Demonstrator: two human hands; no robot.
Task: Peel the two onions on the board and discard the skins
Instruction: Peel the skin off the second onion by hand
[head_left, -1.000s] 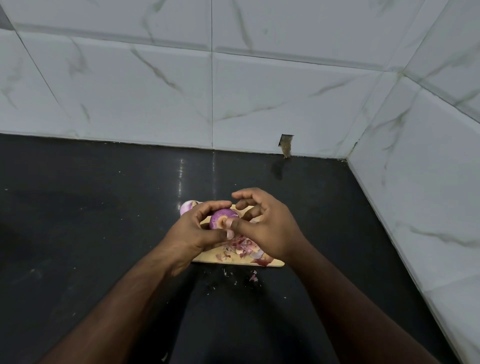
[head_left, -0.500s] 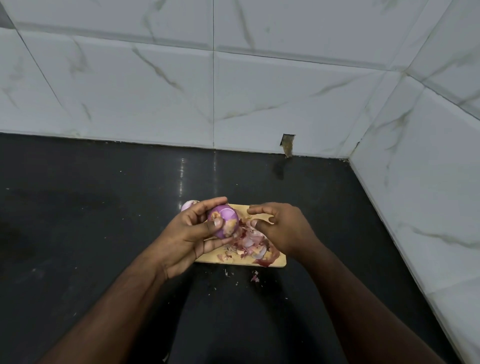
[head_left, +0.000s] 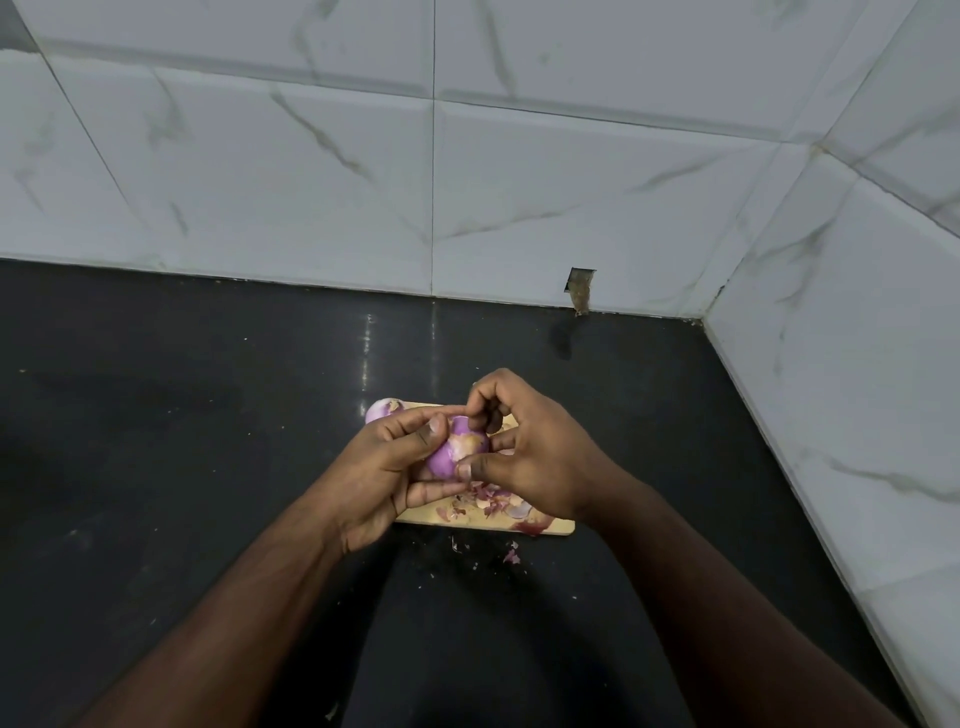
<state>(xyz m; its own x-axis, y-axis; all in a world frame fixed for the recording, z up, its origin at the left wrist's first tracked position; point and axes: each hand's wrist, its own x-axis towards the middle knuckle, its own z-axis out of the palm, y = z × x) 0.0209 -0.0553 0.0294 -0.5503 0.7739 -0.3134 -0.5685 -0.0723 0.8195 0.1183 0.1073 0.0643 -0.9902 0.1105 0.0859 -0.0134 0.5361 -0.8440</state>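
My left hand (head_left: 387, 467) grips a purple onion (head_left: 452, 453) above a small wooden board (head_left: 556, 527). A pale patch of skin still clings to its top. My right hand (head_left: 535, 452) is against the onion, its thumb on the near side and its fingertips pinching at the far top. A second, peeled onion (head_left: 382, 409) lies at the board's far left corner, half hidden behind my left fingers. Loose purple skins (head_left: 493, 501) are piled on the board under my hands.
The board sits on a black countertop (head_left: 182, 441) in a corner of white marble-look tiled walls (head_left: 311, 171). A few skin scraps (head_left: 511, 557) lie on the counter just in front of the board. A small notch (head_left: 581, 288) shows in the back wall.
My right hand dropped toward the skins on the board, then came back up onto the onion. My left hand has kept its grip and turned the onion slightly.
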